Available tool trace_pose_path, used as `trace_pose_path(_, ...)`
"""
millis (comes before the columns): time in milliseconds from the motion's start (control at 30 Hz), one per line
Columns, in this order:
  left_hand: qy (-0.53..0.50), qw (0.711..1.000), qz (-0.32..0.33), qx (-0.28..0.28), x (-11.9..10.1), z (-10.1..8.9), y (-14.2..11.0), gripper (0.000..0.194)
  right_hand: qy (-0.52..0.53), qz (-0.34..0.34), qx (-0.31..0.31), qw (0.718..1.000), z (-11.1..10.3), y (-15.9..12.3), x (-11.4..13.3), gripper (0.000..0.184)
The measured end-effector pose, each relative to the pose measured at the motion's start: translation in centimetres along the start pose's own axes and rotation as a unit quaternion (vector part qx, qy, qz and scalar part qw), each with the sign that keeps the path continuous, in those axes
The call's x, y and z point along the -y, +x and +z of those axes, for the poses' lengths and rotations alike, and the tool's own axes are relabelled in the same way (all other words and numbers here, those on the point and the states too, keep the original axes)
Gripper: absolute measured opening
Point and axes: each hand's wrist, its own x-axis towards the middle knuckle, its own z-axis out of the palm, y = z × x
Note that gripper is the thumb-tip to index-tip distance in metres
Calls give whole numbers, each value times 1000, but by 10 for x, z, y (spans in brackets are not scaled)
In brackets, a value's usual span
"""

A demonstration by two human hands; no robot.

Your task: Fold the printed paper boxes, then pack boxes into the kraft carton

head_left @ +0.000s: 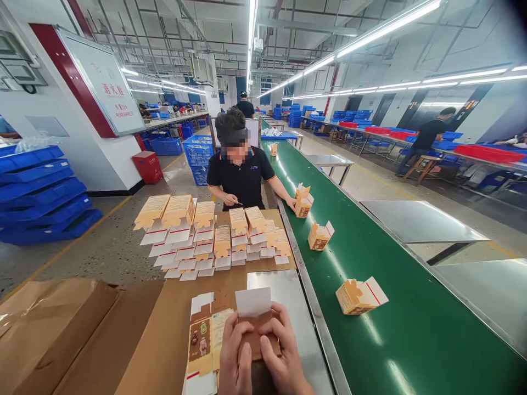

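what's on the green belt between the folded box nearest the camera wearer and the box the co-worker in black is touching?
Head view: one open-flapped tan cardboard box on the green conveyor belt, between the nearest tan-and-white folded box and the tan box at the co-worker's hand. Otherwise bare belt.

Bright, even light comes from ceiling tube rows (382, 27) running from 12 to 2 o'clock, glaring white and streaking the green belt (395, 329). Shadows are faint. Wide-angle distortion bends lines toward the edges, the corner at 2 o'clock darkens, and the far hall goes soft.
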Motion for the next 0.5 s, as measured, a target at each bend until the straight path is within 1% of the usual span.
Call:
trace_pose_path(100,-8,999,-23,40,13,0,-1,29,-40,44,19,998,-1,1,-5,29)
trace_pose_path(133,-8,998,-34,51,16,-1,0,30,-38,59,26,997,-1,0,-7,27)
trace_pose_path(167,-8,997,-49,51,18,-1,1,29,-22,73,40,996,-1,-1,-9,20)
trace_pose_path(200,-11,997,-69,37,19,-1,3,29,8,86,63,994,-2,-4,-12,20)
trace_pose_path(233,-20,995,-93,12,19,-2,6,30,51,103,96,989,-2,-8,-16,43)
trace_pose_path(267,-33,992,-119,-15,19,-3,10,33,98,126,134,978,-3,-13,-22,70)
trace_pose_path(300,-53,988,-144,-34,20,-5,15,38,143,151,163,964,-5,-17,-30,89)
trace_pose_path(333,-68,983,-168,-39,22,-8,21,43,178,177,171,953,-7,-22,-39,95)
trace_pose_path(367,-61,980,-190,-22,27,-11,27,47,196,202,152,947,-11,-24,-49,91)
trace_pose_path(400,-31,977,-211,2,33,-16,33,50,200,227,107,947,-16,-24,-59,83)
trace_pose_path(467,78,964,-249,40,55,-29,43,55,189,264,-17,946,-32,-10,-76,67)
trace_pose_path(500,137,952,-272,35,69,-36,46,57,180,276,-67,942,-42,3,-82,59)
